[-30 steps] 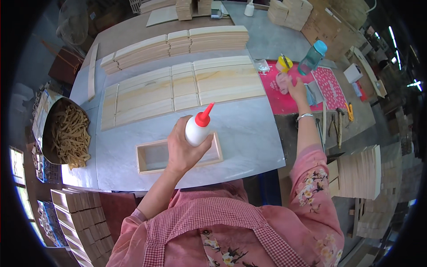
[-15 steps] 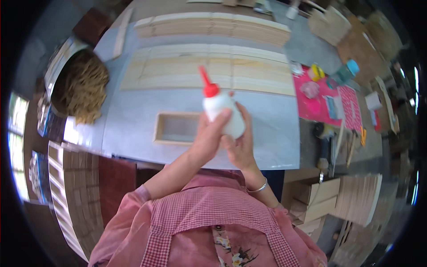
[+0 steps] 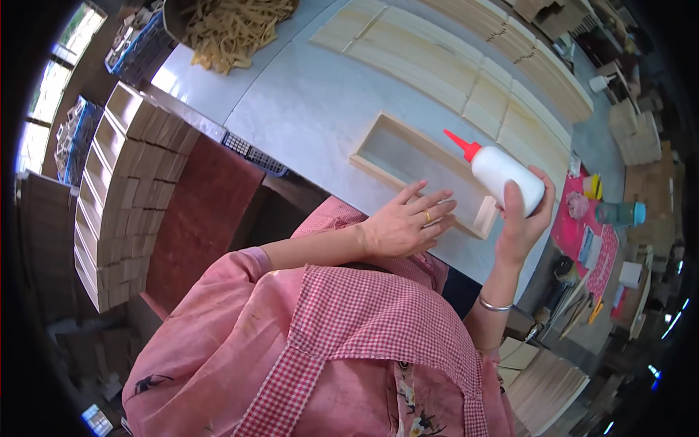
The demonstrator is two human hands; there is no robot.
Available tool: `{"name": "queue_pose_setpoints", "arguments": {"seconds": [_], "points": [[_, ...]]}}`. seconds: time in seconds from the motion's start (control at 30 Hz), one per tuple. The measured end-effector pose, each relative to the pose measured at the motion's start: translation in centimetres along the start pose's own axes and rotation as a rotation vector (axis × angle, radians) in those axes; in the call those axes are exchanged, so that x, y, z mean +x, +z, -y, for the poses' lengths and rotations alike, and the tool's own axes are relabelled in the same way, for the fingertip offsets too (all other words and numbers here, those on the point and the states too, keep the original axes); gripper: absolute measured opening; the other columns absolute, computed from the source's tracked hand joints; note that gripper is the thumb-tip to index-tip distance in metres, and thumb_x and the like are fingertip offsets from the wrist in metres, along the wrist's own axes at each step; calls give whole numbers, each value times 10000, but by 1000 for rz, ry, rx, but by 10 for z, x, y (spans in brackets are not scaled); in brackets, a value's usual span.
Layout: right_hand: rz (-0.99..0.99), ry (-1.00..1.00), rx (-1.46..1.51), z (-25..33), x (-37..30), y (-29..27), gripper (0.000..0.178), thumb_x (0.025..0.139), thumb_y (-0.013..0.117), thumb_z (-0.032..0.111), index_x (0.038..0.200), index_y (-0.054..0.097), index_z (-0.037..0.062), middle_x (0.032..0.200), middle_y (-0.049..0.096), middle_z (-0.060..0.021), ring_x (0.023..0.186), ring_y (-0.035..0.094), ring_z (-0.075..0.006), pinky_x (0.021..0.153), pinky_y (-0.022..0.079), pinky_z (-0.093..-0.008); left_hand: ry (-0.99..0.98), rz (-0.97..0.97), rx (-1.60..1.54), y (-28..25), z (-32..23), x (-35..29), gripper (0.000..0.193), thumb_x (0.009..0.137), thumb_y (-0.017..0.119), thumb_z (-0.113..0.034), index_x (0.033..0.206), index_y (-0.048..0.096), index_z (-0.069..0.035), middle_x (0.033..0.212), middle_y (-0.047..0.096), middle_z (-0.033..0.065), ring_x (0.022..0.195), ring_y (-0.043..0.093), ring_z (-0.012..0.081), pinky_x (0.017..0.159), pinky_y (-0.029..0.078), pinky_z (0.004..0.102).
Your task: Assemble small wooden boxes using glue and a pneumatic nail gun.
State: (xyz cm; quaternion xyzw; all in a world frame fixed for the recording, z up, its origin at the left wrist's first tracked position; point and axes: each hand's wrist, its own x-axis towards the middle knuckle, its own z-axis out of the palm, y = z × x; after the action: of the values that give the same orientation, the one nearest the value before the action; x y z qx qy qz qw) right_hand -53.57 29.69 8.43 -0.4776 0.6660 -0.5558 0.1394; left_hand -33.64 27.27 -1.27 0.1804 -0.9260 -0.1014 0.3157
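My right hand (image 3: pixel 520 231) is wrapped round a white squeeze bottle (image 3: pixel 508 176) with a red pointed nozzle. Tilted, the bottle hangs above the right end of a shallow rectangular wooden frame (image 3: pixel 378 173), its nozzle pointing up and to the left. My left hand (image 3: pixel 409 221) holds nothing; its fingers are stretched out and apart over the near side of the frame. Whether the fingertips touch the wood, I cannot tell. The frame lies on a pale grey tabletop (image 3: pixel 291 109).
Rows of thin wooden boards (image 3: pixel 415 54) lie behind the frame. A container of tan strips (image 3: pixel 237 29) stands at the far left, above stacked wooden boxes (image 3: pixel 120 197). On the right, a pink mat (image 3: pixel 564 229) holds small items near a teal bottle (image 3: pixel 615 213).
My left hand has come off the bottle and opened over the frame. The right hand has carried the bottle to the right and tilted it further. The whole view has turned.
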Motion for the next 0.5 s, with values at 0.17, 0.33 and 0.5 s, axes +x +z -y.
{"name": "queue_pose_setpoints", "arguments": {"seconds": [0.17,0.33,0.5], "points": [[265,181,199,11,-17,24,498,843,752,237,1260,558,47,1161,604,-138,910,611,-237,790,534,-332,31,-129,18,17,8,-16,429,878,659,-216,1284,625,-83,1351,584,122,1299,534,287,1177,351,497],[383,123,191,9,-31,59,496,850,756,212,1266,551,39,1148,610,-148,954,614,-253,825,534,-337,93,-155,45,26,14,-21,385,879,624,-192,1246,644,-76,1326,590,109,1277,534,285,1158,368,481],[380,151,145,15,-31,70,483,864,752,199,1266,543,31,1141,612,-154,957,617,-255,819,538,-341,111,-126,49,27,16,-22,358,866,619,-201,1198,664,-75,1292,597,99,1249,539,279,1127,390,472]]}}
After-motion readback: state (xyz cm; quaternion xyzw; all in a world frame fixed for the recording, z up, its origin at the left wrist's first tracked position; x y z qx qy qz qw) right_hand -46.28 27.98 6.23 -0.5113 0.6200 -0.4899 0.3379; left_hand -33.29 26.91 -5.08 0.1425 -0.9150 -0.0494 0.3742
